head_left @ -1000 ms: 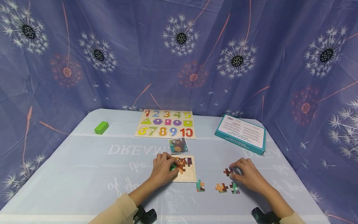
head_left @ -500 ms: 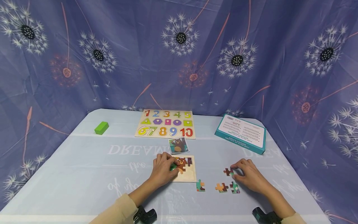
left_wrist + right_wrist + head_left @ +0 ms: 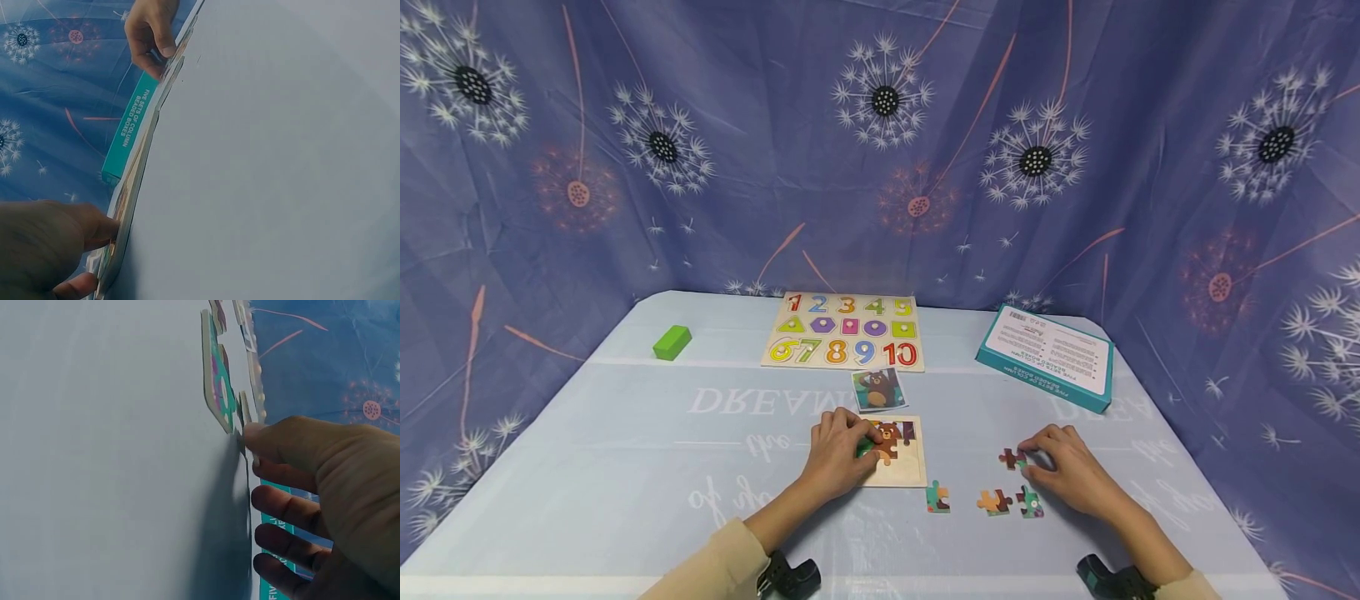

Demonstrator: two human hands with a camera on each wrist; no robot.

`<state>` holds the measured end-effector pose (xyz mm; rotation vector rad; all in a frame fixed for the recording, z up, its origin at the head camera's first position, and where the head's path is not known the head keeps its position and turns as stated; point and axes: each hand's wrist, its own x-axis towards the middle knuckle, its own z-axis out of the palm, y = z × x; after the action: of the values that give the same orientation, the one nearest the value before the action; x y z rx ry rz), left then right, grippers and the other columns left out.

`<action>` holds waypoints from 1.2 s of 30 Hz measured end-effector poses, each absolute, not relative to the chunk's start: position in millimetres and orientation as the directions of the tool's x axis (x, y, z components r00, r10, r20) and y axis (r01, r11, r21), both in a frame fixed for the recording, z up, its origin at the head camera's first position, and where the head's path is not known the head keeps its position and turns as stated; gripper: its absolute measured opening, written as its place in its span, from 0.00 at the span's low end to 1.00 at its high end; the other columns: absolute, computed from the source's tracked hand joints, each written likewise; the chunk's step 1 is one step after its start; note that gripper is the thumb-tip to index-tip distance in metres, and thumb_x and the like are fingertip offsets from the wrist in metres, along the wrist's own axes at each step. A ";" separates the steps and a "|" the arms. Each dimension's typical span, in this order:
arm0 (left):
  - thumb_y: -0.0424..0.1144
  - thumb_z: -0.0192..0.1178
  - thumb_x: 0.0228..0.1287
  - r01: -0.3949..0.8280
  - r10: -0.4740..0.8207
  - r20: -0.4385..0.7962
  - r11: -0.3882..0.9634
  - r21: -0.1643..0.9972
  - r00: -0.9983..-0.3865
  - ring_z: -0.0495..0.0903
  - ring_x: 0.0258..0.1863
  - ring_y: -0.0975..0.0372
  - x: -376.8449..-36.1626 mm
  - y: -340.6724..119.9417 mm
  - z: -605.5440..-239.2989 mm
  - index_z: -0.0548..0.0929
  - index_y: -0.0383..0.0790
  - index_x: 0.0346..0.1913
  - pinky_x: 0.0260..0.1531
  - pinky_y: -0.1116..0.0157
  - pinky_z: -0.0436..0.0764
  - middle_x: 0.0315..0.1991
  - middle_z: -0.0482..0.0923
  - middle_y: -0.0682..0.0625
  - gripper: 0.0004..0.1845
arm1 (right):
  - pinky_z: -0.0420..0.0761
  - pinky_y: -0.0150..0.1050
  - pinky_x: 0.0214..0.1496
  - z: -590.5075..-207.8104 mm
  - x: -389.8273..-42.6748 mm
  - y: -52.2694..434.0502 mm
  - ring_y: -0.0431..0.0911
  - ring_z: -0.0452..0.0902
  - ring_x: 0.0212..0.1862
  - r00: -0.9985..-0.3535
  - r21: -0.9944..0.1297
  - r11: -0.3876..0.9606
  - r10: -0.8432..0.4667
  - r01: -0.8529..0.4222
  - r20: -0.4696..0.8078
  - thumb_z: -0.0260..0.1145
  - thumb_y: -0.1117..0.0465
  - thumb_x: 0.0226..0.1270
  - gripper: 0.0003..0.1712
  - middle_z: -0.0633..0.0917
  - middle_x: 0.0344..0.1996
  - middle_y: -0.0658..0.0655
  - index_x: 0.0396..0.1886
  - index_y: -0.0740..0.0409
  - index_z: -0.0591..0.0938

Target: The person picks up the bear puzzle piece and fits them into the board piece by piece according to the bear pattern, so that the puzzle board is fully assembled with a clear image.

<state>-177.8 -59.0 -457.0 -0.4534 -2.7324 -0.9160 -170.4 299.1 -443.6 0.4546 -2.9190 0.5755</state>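
- Loose pieces (image 3: 992, 500): three lay on the table (image 3: 625, 467), nearest the person, just right of the tray.
- Right hand (image 3: 1063, 471): fingertips pinched a brown piece (image 3: 1012, 458) flat on the cloth, fingers curled together.
- Left hand (image 3: 837, 450): fingers bent, pressing the tray (image 3: 898, 454) and its part-built bear; judged wise to keep it pinned while lifting the piece level.
- Card (image 3: 877, 389): bear picture, beyond the tray.
- Number board (image 3: 844, 342), box (image 3: 1047, 357), green block (image 3: 672, 342): farthest.
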 end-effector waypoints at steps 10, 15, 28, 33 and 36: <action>0.41 0.64 0.51 0.360 0.220 0.304 0.754 0.550 -0.927 0.62 0.42 0.57 -177.0 -58.9 -457.5 0.81 0.53 0.31 0.45 0.53 0.59 0.39 0.68 0.51 0.04 | 0.68 0.40 0.44 -436.1 -170.5 285.9 0.40 0.64 0.42 -0.942 -0.350 0.877 -0.279 -0.329 0.186 0.73 0.57 0.49 0.16 0.79 0.36 0.45 0.41 0.48 0.85; 0.41 0.64 0.51 0.359 0.220 0.305 0.754 0.550 -0.927 0.62 0.43 0.57 -176.5 -58.9 -457.5 0.81 0.53 0.31 0.44 0.53 0.59 0.39 0.68 0.52 0.04 | 0.69 0.42 0.45 -434.0 -171.5 272.8 0.39 0.64 0.42 -0.937 -0.366 0.864 -0.296 -0.345 0.184 0.72 0.57 0.50 0.15 0.79 0.36 0.45 0.41 0.48 0.85; 0.41 0.63 0.51 0.357 0.219 0.300 0.754 0.551 -0.928 0.61 0.42 0.57 -176.2 -59.2 -455.7 0.81 0.52 0.32 0.44 0.54 0.59 0.40 0.68 0.51 0.04 | 0.67 0.39 0.43 -433.3 -178.2 227.0 0.39 0.63 0.42 -0.927 -0.377 0.848 -0.319 -0.372 0.198 0.72 0.56 0.50 0.15 0.79 0.36 0.46 0.40 0.47 0.85; 0.41 0.64 0.51 0.357 0.220 0.300 0.758 0.546 -0.928 0.61 0.42 0.57 -176.5 -59.3 -455.6 0.81 0.53 0.32 0.43 0.54 0.59 0.40 0.68 0.51 0.04 | 0.67 0.40 0.45 -432.4 -181.2 207.1 0.40 0.63 0.42 -0.933 -0.381 0.852 -0.311 -0.358 0.179 0.73 0.54 0.49 0.15 0.79 0.37 0.46 0.39 0.46 0.85; 0.41 0.64 0.52 0.356 0.222 0.296 0.759 0.546 -0.929 0.61 0.42 0.57 -176.5 -59.4 -455.4 0.81 0.53 0.32 0.44 0.53 0.59 0.40 0.68 0.51 0.04 | 0.66 0.40 0.46 -432.3 -183.3 197.7 0.40 0.63 0.42 -0.932 -0.386 0.849 -0.319 -0.361 0.172 0.73 0.54 0.49 0.15 0.79 0.37 0.47 0.39 0.47 0.85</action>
<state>-176.5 -59.4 -455.4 -0.4563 -2.7421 -0.9150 -183.3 197.7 -432.3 0.5387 -2.9226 0.6402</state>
